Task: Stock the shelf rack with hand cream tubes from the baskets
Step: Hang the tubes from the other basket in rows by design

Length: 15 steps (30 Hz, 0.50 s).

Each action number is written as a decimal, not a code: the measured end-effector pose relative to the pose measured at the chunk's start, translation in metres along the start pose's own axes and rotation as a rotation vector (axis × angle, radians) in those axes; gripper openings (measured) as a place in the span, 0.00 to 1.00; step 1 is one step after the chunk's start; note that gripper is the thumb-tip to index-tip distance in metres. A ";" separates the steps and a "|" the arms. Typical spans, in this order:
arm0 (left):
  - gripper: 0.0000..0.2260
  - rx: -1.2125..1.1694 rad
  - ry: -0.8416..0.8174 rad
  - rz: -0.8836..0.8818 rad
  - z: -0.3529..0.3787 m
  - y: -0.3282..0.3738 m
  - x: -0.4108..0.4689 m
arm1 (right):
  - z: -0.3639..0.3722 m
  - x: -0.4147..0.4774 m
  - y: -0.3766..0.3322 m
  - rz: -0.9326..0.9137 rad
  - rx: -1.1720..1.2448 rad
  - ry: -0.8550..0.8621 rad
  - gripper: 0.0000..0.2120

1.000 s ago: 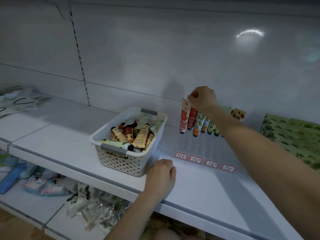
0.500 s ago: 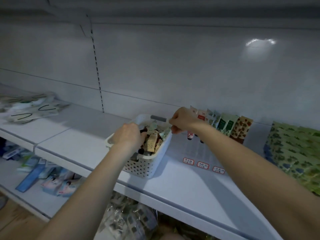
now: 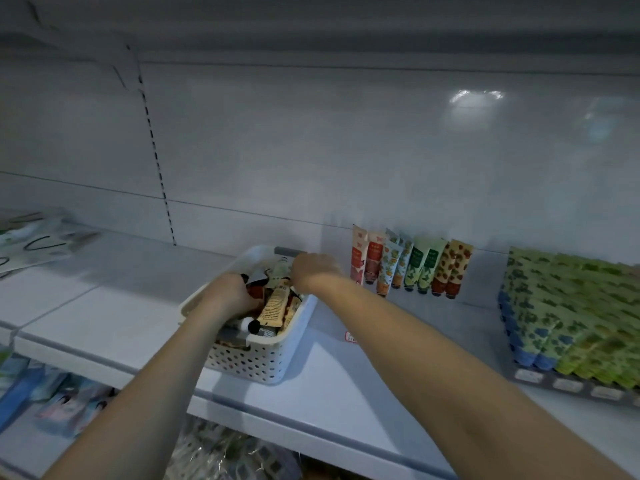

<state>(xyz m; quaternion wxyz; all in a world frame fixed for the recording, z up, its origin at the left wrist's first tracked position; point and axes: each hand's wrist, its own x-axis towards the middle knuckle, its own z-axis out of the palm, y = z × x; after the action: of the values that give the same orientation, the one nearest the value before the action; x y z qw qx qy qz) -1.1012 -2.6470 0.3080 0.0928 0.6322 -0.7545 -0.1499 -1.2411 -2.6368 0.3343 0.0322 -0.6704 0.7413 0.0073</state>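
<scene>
Your smooth white shelf (image 3: pixel 104 327) spans the frame's middle. At centre sits a perforated plastic basket (image 3: pixel 256 362), heaped with tubes (image 3: pixel 275 299) lying mostly lengthwise, caps toward you. Right of centre, a row of tubes (image 3: pixel 412 266) stands cap-down. Both your left hand (image 3: pixel 230 296) and right hand (image 3: pixel 315 271) reach into the heap, fingers curled; whether they grip anything, I cannot tell.

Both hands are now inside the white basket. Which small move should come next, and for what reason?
Probably close the right hand on one tube, such as the beige tube lying on top, and lift it out. Both it and the left hand are down among the loose tubes in the basket, and the upright row at the back wall has bare shelf in front.
</scene>
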 end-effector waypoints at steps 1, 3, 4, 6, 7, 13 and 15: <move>0.10 -0.015 0.000 0.001 0.001 0.000 0.001 | -0.001 0.001 0.000 -0.003 -0.010 -0.011 0.13; 0.11 -0.006 -0.012 -0.014 0.002 0.002 0.005 | -0.004 0.002 0.000 -0.013 -0.012 -0.021 0.16; 0.11 0.013 -0.015 -0.021 0.003 0.003 0.007 | -0.006 0.002 0.000 -0.023 -0.007 -0.018 0.18; 0.12 0.029 -0.016 -0.047 0.002 0.006 0.010 | -0.007 0.003 0.000 -0.041 -0.002 -0.011 0.22; 0.12 0.023 -0.025 -0.058 0.002 0.007 0.013 | -0.007 0.004 -0.001 -0.043 -0.008 -0.012 0.22; 0.09 0.004 0.006 -0.083 0.005 0.006 0.019 | 0.001 0.012 -0.007 -0.001 -0.058 -0.104 0.13; 0.11 -0.027 0.044 -0.079 0.009 0.002 0.021 | -0.001 0.012 -0.007 -0.004 -0.056 -0.114 0.12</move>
<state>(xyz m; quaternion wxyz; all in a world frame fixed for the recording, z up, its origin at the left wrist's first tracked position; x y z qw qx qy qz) -1.1099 -2.6663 0.2997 0.1117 0.6633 -0.7247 -0.1496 -1.2354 -2.6495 0.3352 0.0558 -0.6709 0.7365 0.0662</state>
